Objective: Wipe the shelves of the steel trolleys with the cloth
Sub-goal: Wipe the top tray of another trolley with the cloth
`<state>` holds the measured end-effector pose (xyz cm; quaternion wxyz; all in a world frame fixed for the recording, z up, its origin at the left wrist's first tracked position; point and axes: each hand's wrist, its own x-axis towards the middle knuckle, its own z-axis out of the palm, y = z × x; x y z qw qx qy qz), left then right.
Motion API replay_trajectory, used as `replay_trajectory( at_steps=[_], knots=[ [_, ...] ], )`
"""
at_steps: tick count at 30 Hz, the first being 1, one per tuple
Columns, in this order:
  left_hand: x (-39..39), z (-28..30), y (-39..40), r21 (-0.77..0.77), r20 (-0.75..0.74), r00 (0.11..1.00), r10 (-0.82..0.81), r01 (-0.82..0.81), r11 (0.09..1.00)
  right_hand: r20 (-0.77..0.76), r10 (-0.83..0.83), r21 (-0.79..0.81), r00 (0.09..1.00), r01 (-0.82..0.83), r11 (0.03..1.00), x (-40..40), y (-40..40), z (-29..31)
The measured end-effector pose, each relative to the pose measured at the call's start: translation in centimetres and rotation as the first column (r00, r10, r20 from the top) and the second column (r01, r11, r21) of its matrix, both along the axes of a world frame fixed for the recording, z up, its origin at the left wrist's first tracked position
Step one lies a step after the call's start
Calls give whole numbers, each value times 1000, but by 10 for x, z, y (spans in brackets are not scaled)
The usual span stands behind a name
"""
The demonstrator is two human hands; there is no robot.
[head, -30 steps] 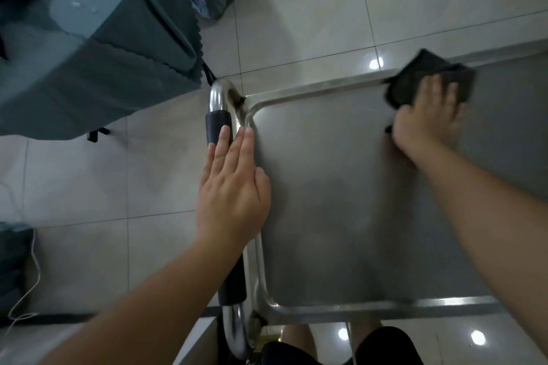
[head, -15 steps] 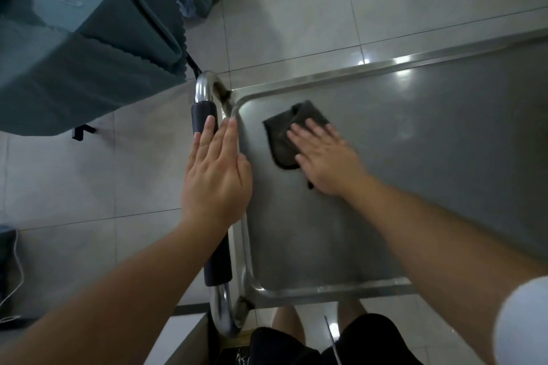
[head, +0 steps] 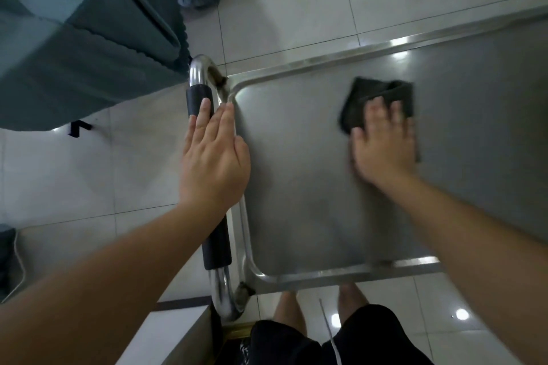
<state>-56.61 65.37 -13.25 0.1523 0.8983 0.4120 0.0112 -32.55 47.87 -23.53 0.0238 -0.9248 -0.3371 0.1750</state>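
A left hand [head: 215,157] rests flat, fingers straight, on the trolley's padded handle [head: 207,175] while, toward two o'clock, the right hand [head: 382,139] presses a soft, limp cloth [head: 364,95] flat-palmed onto the slick steel shelf [head: 296,172], likely best worked under spread fingers.

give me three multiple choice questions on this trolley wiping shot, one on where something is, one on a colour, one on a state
1. Where is the cloth?
A. on the floor
B. on the steel shelf, under the right hand
C. hung on the handle

2. What colour is the cloth?
A. white
B. yellow
C. dark grey, near black

3. How is the left hand?
A. flat, fingers straight, on the trolley handle
B. clenched in a fist
C. holding a bottle

Answers: 1 B, fingers press it to the shelf; 2 C, it looks dark; 3 A, fingers lie straight along the grip.
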Motion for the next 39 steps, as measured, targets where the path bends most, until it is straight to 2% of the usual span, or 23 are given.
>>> replay_trajectory(
  at_steps=[3,5,7,9,12,15,19,21,23,26,28,30,32,34,36,39],
  knots=[
    [-1,-3,0,26,23,1000,6,-7,1000,-65,216,120,974,-208,971,-98,46,3],
    [0,-6,-1,41,35,999,12,-13,999,-122,382,153,916,-363,919,-161,70,7],
    [-2,-7,-2,63,37,999,18,-20,998,-176,477,163,861,-453,877,-197,85,10],
    [-3,-9,-1,72,38,999,18,-21,997,-194,527,158,828,-504,849,-196,86,10],
    [-4,-11,2,80,27,1000,17,-19,997,-130,605,165,785,-585,794,-148,56,6],
    [-4,-11,3,53,18,1000,16,-17,998,-39,465,118,884,-458,881,-73,5,3],
    [-2,-7,2,41,7,1000,14,-15,999,-26,77,22,997,-76,997,32,-71,0],
    [-1,-5,1,35,4,1000,14,-14,999,-5,-67,-17,998,67,998,64,-101,0],
    [0,-3,1,30,7,1000,14,-14,999,1,-111,-68,994,111,991,72,-110,-1],
    [0,-3,1,31,9,1000,16,-16,999,-20,-186,-59,982,184,981,29,-82,1],
    [0,-3,1,34,8,1000,16,-17,999,-30,-115,11,993,115,993,-27,-57,2],
    [0,-4,1,42,10,1000,12,-13,999,-35,47,116,998,-43,992,-96,-33,3],
    [0,-5,1,50,14,1000,13,-14,999,-65,205,206,977,-188,960,-163,-10,4],
    [-1,-6,2,59,15,1000,9,-10,998,-132,352,226,927,-317,921,-218,11,8],
    [-2,-7,3,68,24,1000,7,-9,998,-182,471,219,863,-432,875,-250,22,10],
    [-3,-8,2,70,31,999,12,-14,997,-173,575,241,800,-532,812,-237,17,8]
  ],
)
